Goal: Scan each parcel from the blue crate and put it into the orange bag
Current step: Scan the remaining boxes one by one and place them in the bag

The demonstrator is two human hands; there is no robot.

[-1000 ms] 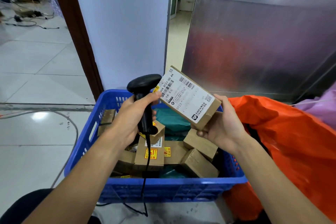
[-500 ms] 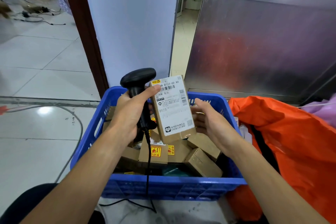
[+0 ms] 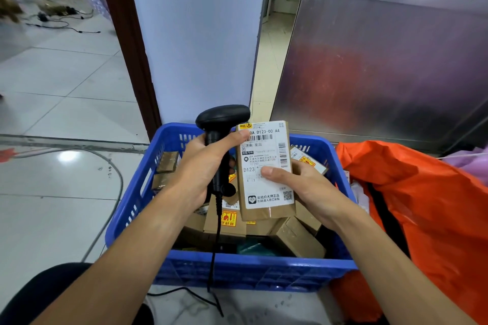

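Standing upright between both hands, the white-labelled brown cardboard parcel (image 3: 265, 192) is above the blue plastic crate (image 3: 237, 264). The right hand (image 3: 314, 192) grips it, thumb on its front, fingers behind. The left hand (image 3: 200, 171) clasps a black handheld scanner (image 3: 223, 117), thumb tip touching the parcel's upper corner. An orange plastic bag (image 3: 435, 206) lies just right of the crate.

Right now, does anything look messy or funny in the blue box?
A little messy: the loose parcels in the blue crate lie jumbled and tilted, not stacked. The scanner cable dangles over the front rim. The held parcel looks whole; nothing looks torn or spilled.
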